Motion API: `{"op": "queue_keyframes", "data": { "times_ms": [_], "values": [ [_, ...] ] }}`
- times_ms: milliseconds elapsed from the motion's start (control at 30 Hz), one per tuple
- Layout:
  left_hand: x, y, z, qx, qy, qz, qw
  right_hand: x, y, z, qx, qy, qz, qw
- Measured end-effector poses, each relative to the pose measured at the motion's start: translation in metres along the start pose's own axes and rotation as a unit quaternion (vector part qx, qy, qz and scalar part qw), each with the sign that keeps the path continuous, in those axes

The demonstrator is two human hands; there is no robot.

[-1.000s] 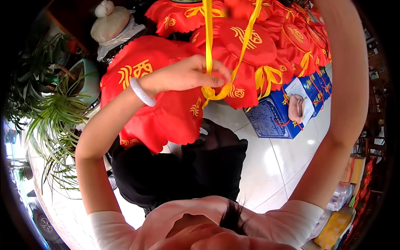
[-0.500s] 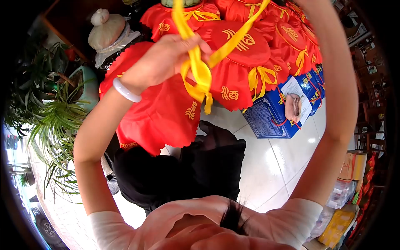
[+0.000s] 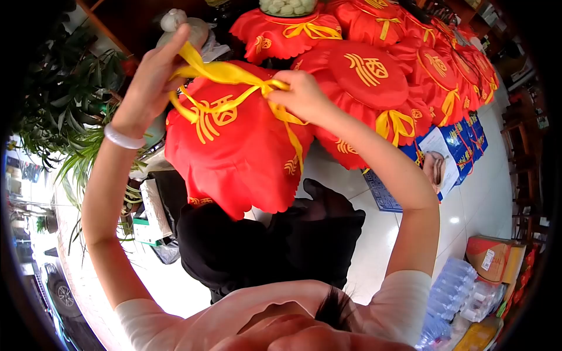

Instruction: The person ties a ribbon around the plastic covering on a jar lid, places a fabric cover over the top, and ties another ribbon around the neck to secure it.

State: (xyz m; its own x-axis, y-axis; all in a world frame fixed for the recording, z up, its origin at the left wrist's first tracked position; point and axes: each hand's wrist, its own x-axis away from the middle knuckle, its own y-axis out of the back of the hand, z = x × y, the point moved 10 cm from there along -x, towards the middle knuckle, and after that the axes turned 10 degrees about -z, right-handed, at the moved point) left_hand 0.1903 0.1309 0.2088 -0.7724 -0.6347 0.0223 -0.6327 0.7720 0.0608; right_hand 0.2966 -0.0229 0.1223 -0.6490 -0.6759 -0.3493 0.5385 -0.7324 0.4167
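Observation:
A yellow ribbon is stretched between my two hands, with loops and a loose end hanging over a red cloth cover that bears gold characters. At the upper left my left hand, with a pale bangle on its wrist, has the ribbon wrapped round its fingers. My right hand is closed on the gathered part of the ribbon, above the cover's right side. What lies under the cloth is hidden.
More red-covered round jars with yellow bows stand behind and to the right. Blue boxes sit on the floor below them. Plants are at the left, a pale gourd-shaped object at the back, bottles and a carton at lower right.
My right hand has come down from the top right to the ribbon's gathered part. My left hand has moved left and up, drawing the ribbon sideways. The view has shifted.

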Motion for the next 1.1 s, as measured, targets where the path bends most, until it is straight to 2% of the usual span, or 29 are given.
{"op": "queue_keyframes", "data": {
  "times_ms": [33,67,133,167,233,267,300,333,367,400,433,467,500,567,633,667,700,733,767,833,867,933,1000,1100],
  "values": [
    [-0.001,0.025,0.006,-0.049,0.018,-0.023,0.998,-0.005,0.006,-0.001,0.028,0.031,-0.011,0.999],
    [-0.005,0.053,0.014,-0.112,0.031,-0.027,0.993,-0.007,0.012,-0.007,0.068,0.016,-0.021,0.997],
    [0.0,0.092,0.022,-0.101,0.028,-0.067,0.992,-0.009,0.023,-0.006,0.169,-0.017,-0.036,0.985],
    [0.006,0.111,0.027,-0.106,0.031,-0.087,0.99,-0.008,0.019,-0.01,0.168,-0.014,-0.031,0.985],
    [0.023,0.141,0.042,-0.094,0.069,-0.109,0.987,-0.006,0.02,0.003,0.168,0.111,-0.096,0.975],
    [0.029,0.155,0.053,-0.113,0.059,-0.064,0.99,-0.002,0.019,0.007,0.165,0.142,-0.105,0.97],
    [0.039,0.17,0.064,-0.139,0.061,-0.068,0.986,0.001,0.019,0.011,0.163,0.143,-0.1,0.971],
    [0.048,0.19,0.084,-0.178,0.08,-0.069,0.978,0.003,0.016,0.005,0.175,0.084,-0.061,0.979],
    [0.062,0.201,0.105,-0.205,0.123,-0.029,0.971,0.006,0.014,-0.004,0.189,0.024,-0.021,0.982],
    [0.075,0.222,0.135,-0.226,0.17,-0.04,0.958,0.009,0.013,-0.007,0.186,0.015,-0.002,0.982],
    [0.092,0.245,0.173,-0.293,0.253,-0.014,0.922,0.01,0.013,-0.011,0.187,0.014,0.001,0.982],
    [0.102,0.247,0.201,-0.413,0.207,0.097,0.882,0.011,0.007,-0.025,0.031,-0.059,0.027,0.997],
    [0.122,0.226,0.195,-0.439,0.284,0.115,0.845,0.013,-0.003,-0.028,-0.125,-0.131,0.051,0.982],
    [0.123,0.211,0.212,-0.401,0.182,0.224,0.869,0.006,-0.01,-0.016,-0.132,-0.163,0.094,0.973],
    [0.093,0.178,0.15,-0.443,0.12,0.101,0.882,-0.009,-0.021,0.018,-0.146,-0.089,0.115,0.978],
    [0.07,0.157,0.12,-0.383,-0.06,0.119,0.914,-0.014,-0.026,0.05,-0.125,-0.051,0.144,0.98],
    [0.06,0.134,0.087,-0.308,-0.006,0.074,0.948,-0.018,-0.03,0.084,-0.102,-0.013,0.172,0.98],
    [0.051,0.108,0.05,-0.225,-0.099,0.078,0.966,-0.024,-0.034,0.112,-0.095,0.043,0.178,0.979],
    [0.044,0.082,0.021,-0.223,-0.143,0.078,0.961,-0.03,-0.036,0.138,-0.086,0.099,0.183,0.974],
    [0.033,0.042,-0.005,-0.123,-0.177,0.13,0.968,-0.045,-0.012,0.179,0.106,0.178,0.086,0.975],
    [0.024,0.033,0.004,-0.09,-0.108,0.172,0.975,-0.055,-0.004,0.212,-0.122,0.172,0.104,0.972],
    [0.024,0.017,0.014,-0.009,0.011,0.265,0.964,-0.052,0.034,0.247,-0.02,0.106,0.001,0.994],
    [0.029,0.006,0.014,0.043,0.024,0.272,0.961,-0.087,0.054,0.239,-0.088,0.21,-0.031,0.973],
    [0.05,-0.023,0.004,0.18,0.09,0.3,0.933,-0.075,0.058,0.231,-0.14,0.162,-0.044,0.976]
  ]
}}
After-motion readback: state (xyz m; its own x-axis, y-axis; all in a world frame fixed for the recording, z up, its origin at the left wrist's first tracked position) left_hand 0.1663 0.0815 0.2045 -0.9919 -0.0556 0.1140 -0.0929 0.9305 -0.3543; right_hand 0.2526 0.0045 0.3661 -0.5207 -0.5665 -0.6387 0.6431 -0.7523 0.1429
